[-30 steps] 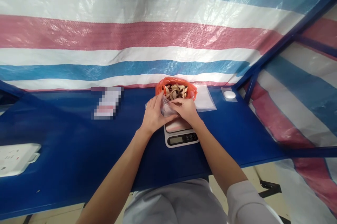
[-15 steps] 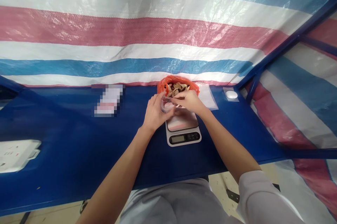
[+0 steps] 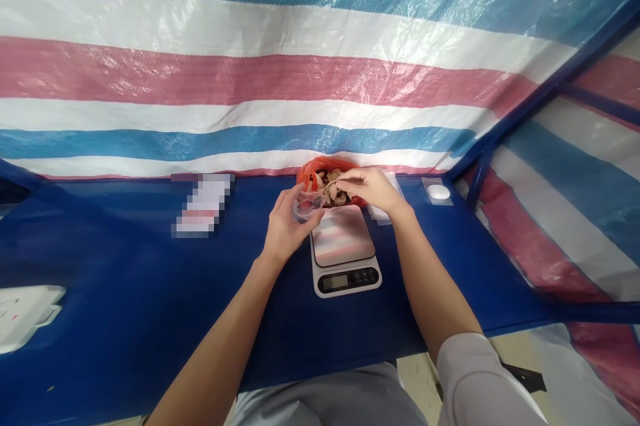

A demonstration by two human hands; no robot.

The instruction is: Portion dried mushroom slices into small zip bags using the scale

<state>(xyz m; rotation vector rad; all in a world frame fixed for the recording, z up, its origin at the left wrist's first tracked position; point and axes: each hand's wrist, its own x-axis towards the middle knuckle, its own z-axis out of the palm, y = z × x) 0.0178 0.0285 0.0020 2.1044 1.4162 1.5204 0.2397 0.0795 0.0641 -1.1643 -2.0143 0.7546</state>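
Note:
My left hand [image 3: 286,226] is closed around a small clear plastic cup [image 3: 306,211], tilted slightly above the scale's left back corner. Over an orange-red plastic bag [image 3: 311,169], the thumb and fingers of my right hand [image 3: 373,190] pinch what looks like a pale dried slice [image 3: 327,186]. The bag's mouth is open and shows dried brown and cream slices [image 3: 342,199], perhaps mushroom. Directly in front of the bag stands a white kitchen scale [image 3: 345,283] with a bare, shiny plate [image 3: 343,237]. Its display is too faint to read.
Behind the bag's right side lies a clear plastic sleeve with white paper [image 3: 381,213]. A white round object [image 3: 439,192] on a small clear bag is farther right. A blurred-out item [image 3: 203,206] lies left, a white power strip [image 3: 27,316] nearer. Striped sheeting [image 3: 250,79] closes the back.
My right hand has drawn away from the cup to the right, over the bag. My left hand has shifted slightly left with the cup, uncovering more of the scale plate. The view has tilted up a little.

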